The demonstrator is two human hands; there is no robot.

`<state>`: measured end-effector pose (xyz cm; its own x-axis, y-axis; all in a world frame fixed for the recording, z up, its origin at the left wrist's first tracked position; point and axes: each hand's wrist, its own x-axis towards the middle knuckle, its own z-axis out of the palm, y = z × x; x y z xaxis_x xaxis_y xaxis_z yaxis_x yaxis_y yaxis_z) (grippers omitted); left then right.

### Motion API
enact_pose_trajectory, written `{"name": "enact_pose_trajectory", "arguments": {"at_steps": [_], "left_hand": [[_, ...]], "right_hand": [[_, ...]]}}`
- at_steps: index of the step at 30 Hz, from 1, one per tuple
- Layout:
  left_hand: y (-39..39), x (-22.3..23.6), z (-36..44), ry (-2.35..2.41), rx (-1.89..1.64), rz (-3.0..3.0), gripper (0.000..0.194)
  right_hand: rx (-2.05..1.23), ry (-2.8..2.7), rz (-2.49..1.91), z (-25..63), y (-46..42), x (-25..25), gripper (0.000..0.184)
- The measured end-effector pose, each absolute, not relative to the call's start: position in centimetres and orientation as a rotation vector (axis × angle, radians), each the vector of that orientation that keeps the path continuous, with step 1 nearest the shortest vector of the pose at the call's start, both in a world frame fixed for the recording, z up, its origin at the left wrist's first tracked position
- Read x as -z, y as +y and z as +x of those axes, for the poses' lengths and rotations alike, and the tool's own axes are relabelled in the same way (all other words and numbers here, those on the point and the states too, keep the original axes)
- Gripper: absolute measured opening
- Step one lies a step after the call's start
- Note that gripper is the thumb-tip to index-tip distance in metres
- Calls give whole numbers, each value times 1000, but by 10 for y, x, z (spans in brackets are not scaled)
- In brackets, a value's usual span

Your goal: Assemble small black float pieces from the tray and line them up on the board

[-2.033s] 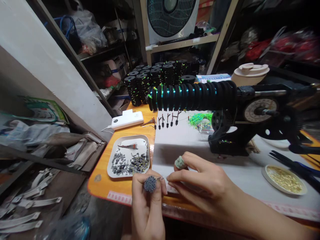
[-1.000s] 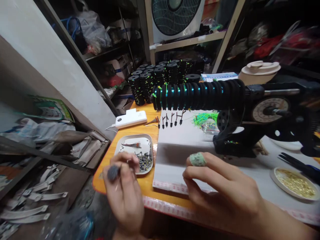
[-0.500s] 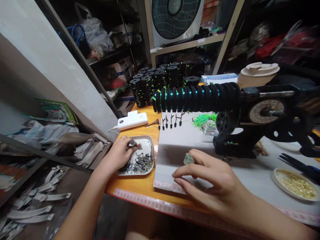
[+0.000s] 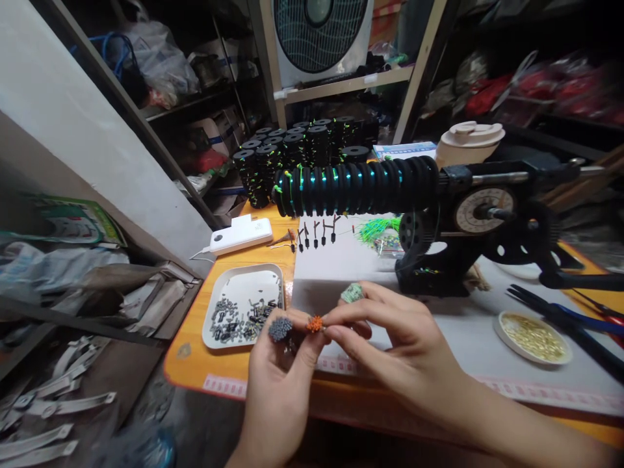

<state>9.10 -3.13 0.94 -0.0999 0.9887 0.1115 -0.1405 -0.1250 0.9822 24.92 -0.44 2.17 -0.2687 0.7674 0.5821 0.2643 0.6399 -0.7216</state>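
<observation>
My left hand (image 4: 283,383) is raised in front of the table's near edge, closed on a bundle of thin sticks with grey-blue tips (image 4: 279,329) and a smaller bundle with orange tips (image 4: 314,323). My right hand (image 4: 394,351) meets it from the right, its fingertips pinched at the orange-tipped bundle. A green wrap (image 4: 351,292) covers one right finger. Just behind the left hand lies a white tray (image 4: 244,279) of small dark tubular pieces.
A black winding machine (image 4: 453,227) carries a row of black spools (image 4: 351,187) over a grey mat (image 4: 341,266). More spools (image 4: 292,153) are stacked behind. A white power bank (image 4: 238,235), a dish of gold bits (image 4: 532,336) and pliers (image 4: 565,318) lie on the orange table (image 4: 195,351).
My left hand reached out to the white tray, picked up the orange-tipped bundle and came back in front of me. My right hand lifted off the mat to meet it.
</observation>
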Motion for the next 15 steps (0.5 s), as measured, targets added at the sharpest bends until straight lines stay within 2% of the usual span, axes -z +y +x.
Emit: {"name": "enact_pose_trajectory", "arguments": {"at_steps": [11,15], "left_hand": [[-35,-1,90,1165,-1507,1500,16],[-37,2,93,1198,-1440,1249,4]], "right_hand": [[-706,-1826,-837,250,-5,-23,10],[-712,-1844,-837,249,-4,-22,11]]}}
